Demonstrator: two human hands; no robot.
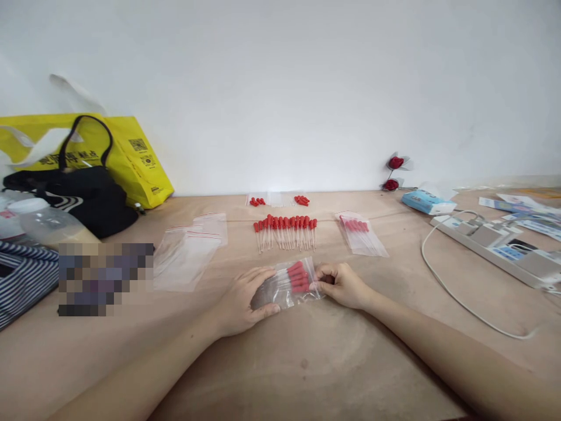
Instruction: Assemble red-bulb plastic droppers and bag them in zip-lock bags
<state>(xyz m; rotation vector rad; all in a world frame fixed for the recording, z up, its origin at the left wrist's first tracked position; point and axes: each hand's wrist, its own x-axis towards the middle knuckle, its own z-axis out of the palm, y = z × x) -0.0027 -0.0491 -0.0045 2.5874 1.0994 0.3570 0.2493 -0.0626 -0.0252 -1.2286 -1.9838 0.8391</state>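
Observation:
A clear zip bag [287, 286] lies in front of me, holding several droppers with red bulbs [298, 276] that point right. My left hand [248, 298] rests round the bag's left end, fingers and thumb spread over its edges. At the opposite end, my right hand [342, 285] pinches the bag's edge between thumb and finger. Behind the bag stretches a row of red-topped droppers [286, 231]. A filled zip bag [362, 235] lies to the right, and flat, see-through bags [186, 257] are on the left.
At the back are loose red bulbs [302, 200] and clear tubes. Left stand a yellow bag [140, 161], a black cap [96, 196] and a plastic bottle [55, 225]. A tissue pack [427, 202], power strip [495, 251] and white cable [456, 316] lie right.

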